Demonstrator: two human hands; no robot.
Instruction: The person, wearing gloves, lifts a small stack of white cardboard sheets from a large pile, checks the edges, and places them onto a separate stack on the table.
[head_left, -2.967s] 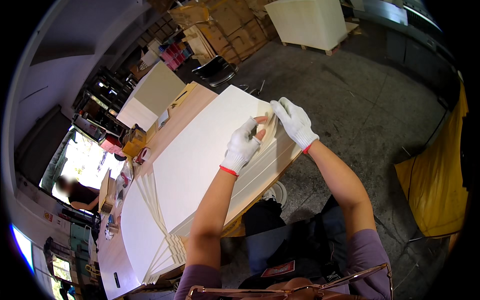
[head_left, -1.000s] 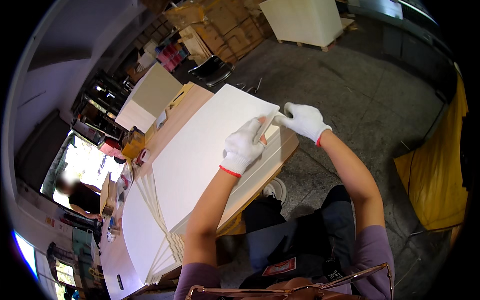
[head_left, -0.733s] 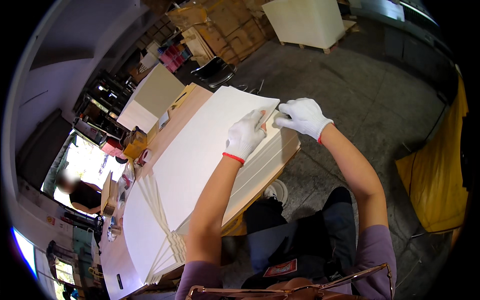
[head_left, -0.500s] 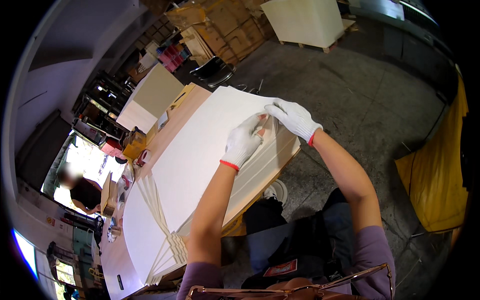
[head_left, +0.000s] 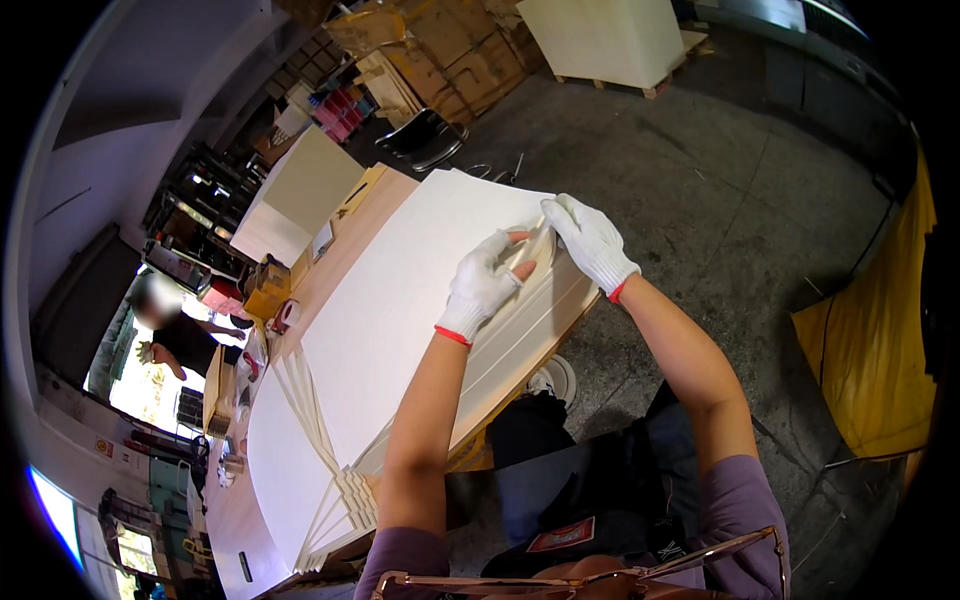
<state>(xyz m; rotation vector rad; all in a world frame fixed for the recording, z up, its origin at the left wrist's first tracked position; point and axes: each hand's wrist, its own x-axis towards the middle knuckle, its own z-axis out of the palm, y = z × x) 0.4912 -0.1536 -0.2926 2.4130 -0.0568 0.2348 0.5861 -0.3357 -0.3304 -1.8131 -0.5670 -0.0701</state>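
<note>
A tall stack of large white sheets (head_left: 390, 260) lies on the wooden table in front of me. My left hand (head_left: 483, 285), in a white knitted glove with a red cuff and bare thumb and index tips, rests over the stack's near edge. Its thumb and index finger are apart. My right hand (head_left: 592, 243), gloved the same way, is closed at the far right corner, its fingers bent over the edge of the top sheets. Between the hands the sheet edges bow up slightly and separate. How many sheets the right hand grips is hidden.
More white sheets (head_left: 265, 480) lie fanned out at the table's left end. A pale box-like block (head_left: 305, 190), a yellow box (head_left: 268, 288) and a tape roll (head_left: 288, 313) stand along the far side. Beyond are a black chair (head_left: 425, 140) and another person (head_left: 185, 335).
My left thumb and index finger have spread wider apart. My right hand has shifted slightly right and down along the corner. The person at the left has turned and raised a hand.
</note>
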